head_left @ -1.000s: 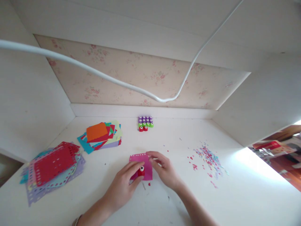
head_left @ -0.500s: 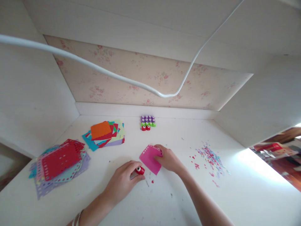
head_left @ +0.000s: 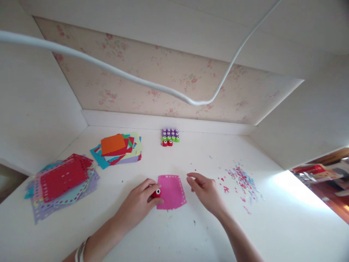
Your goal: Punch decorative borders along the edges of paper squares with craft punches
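A small red craft punch [head_left: 156, 193] with a white-and-black top is gripped between the thumb and fingers of my left hand [head_left: 141, 198]. It sits at the left edge of a pink paper sheet [head_left: 171, 193], which lies flat on the white table. Small punched holes run along the sheet's top and right edges. Just right of the paper, my right hand [head_left: 203, 187] is off the sheet, its fingers bent and a little apart, with nothing visible in them. A tiny red scrap [head_left: 195, 170] lies above its fingertips.
Purple, green and red punches [head_left: 170, 137] stand in rows at the back. Coloured paper sheets [head_left: 113, 145] are piled back left, and hole-edged sheets [head_left: 65, 180] at far left. Tiny punched pieces [head_left: 242, 178] are scattered on the right. A white cable [head_left: 152, 85] hangs across the view.
My right hand has let go of the pink sheet and moved right. The sheet has turned and now lies nearer, against my left hand. The red punch has turned more upright, at the sheet's left edge.
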Action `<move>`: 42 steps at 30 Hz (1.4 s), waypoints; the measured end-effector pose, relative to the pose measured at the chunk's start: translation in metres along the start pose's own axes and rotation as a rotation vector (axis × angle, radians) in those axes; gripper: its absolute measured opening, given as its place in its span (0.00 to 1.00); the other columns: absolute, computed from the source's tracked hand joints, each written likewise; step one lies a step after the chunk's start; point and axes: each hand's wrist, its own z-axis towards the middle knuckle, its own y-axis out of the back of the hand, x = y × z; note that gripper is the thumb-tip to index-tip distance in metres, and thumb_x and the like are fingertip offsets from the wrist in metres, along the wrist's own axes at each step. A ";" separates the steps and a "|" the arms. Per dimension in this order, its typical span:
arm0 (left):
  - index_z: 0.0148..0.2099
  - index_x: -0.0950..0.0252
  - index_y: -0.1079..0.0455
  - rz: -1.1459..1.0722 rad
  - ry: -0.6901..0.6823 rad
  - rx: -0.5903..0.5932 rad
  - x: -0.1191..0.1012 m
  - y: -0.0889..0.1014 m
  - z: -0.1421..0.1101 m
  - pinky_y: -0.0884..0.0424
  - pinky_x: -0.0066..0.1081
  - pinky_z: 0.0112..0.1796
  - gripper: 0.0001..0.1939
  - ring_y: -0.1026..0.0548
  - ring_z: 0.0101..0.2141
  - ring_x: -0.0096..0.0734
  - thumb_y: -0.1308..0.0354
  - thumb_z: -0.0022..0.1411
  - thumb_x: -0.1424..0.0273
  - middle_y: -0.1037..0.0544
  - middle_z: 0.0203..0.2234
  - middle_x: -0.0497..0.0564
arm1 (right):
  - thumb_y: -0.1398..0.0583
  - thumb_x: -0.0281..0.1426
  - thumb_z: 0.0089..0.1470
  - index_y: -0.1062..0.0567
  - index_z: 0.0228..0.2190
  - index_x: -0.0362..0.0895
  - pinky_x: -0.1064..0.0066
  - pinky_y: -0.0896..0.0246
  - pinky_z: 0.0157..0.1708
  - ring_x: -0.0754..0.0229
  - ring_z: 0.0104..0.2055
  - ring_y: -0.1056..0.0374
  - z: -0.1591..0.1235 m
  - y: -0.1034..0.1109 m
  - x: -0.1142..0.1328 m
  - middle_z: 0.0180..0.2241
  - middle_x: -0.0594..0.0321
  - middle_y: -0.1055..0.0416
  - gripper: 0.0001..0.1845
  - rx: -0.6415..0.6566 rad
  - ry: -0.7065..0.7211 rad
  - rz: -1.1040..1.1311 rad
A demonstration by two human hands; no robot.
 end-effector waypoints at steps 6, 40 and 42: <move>0.51 0.57 0.29 -0.061 -0.001 0.030 0.003 0.004 -0.001 0.28 0.29 0.45 0.13 0.25 0.41 0.31 0.43 0.65 0.72 0.26 0.44 0.49 | 0.37 0.40 0.53 0.33 0.58 0.46 0.56 0.45 0.55 0.45 0.56 0.38 0.028 -0.021 0.006 0.55 0.50 0.33 0.32 0.129 0.253 -0.231; 0.52 0.56 0.29 -0.049 0.025 -0.073 0.011 -0.003 0.000 0.25 0.28 0.43 0.13 0.22 0.40 0.29 0.41 0.65 0.65 0.20 0.44 0.46 | 0.37 0.47 0.54 0.44 0.62 0.55 0.64 0.25 0.30 0.59 0.30 0.26 -0.006 -0.050 -0.013 0.44 0.59 0.24 0.39 -0.079 -0.114 0.784; 0.52 0.55 0.29 -0.049 0.018 -0.073 0.012 -0.004 0.000 0.25 0.29 0.45 0.13 0.22 0.41 0.29 0.41 0.66 0.65 0.20 0.45 0.45 | 0.37 0.46 0.55 0.45 0.62 0.56 0.63 0.24 0.31 0.59 0.31 0.25 -0.007 -0.050 -0.012 0.46 0.58 0.25 0.38 -0.075 -0.108 0.824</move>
